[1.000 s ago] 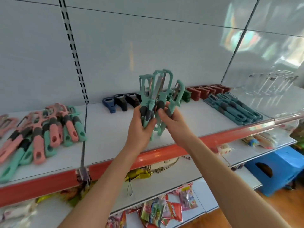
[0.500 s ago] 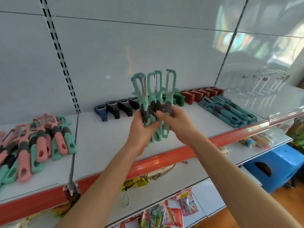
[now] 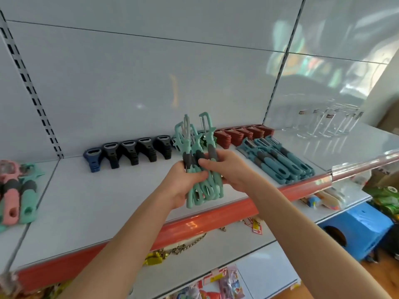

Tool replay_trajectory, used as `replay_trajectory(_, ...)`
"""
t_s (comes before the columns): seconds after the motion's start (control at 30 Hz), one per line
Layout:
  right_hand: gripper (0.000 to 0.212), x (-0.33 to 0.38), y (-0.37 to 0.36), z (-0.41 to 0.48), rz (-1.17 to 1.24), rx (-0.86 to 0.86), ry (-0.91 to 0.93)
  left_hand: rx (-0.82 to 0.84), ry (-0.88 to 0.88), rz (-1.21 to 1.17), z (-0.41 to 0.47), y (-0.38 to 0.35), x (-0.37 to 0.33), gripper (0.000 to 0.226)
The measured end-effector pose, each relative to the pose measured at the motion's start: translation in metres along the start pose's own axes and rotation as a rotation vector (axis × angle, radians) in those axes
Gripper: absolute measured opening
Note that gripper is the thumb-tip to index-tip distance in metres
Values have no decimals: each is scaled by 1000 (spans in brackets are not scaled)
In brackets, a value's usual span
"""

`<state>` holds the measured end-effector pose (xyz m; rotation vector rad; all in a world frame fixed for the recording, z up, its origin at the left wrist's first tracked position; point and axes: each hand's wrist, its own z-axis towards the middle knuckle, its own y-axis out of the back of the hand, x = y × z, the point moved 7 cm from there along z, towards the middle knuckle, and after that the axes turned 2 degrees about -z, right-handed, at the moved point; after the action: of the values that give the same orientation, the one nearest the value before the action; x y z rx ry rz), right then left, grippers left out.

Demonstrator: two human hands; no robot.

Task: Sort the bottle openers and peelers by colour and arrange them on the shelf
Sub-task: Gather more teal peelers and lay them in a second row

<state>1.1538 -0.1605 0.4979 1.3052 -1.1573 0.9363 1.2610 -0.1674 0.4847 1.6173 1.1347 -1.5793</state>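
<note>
Both hands hold a bunch of mint-green peelers with dark grips, upright above the white shelf. My left hand grips the handles from the left and below. My right hand curls round them from the right. A row of dark teal peelers lies on the shelf just right of my hands. Along the back stand one blue and several black bottle openers, a few green ones mostly hidden behind the bunch, and dark red bottle openers. A mixed pile of pink and mint peelers lies at far left.
The shelf has an orange-red front strip. Clear glasses stand on the shelf section at right. Lower shelves hold packets and a chain. A blue plastic stool stands on the floor at lower right.
The bunch has come down and tilted toward the shelf, closer to the teal row. The view has shifted right, pushing the pink and mint pile to the left edge.
</note>
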Motion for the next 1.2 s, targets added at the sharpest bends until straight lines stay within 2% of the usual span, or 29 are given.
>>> replay_trajectory(0.13,26,-15,30,7,-25,59,-28,-86,28,18,12,-28,9,23)
replay_trajectory(0.27,23,-24,48,13,-59,108,-37,-228,47,67,24,-43,18,25)
replay_trajectory(0.37,23,-29,52,17,-48,133,-64,-311,46,115,29,-47,22,14)
replay_trajectory(0.57,9,-43,53,17,1,162,-129,-406,-10,232,27,-50,22,8)
replay_trajectory(0.83,10,-48,58,19,-71,97,-157,-397,8,321,33,-51,22,19)
replay_trajectory(0.97,15,-42,58,17,-211,100,-146,-477,-8,326,32,-44,26,18)
replay_trajectory(1.07,17,-38,63,13,-261,62,-111,-533,-40,361,31,-40,27,6)
replay_trajectory(1.2,25,-35,71,13,-373,-32,-23,-566,-53,362,32,-35,30,16)
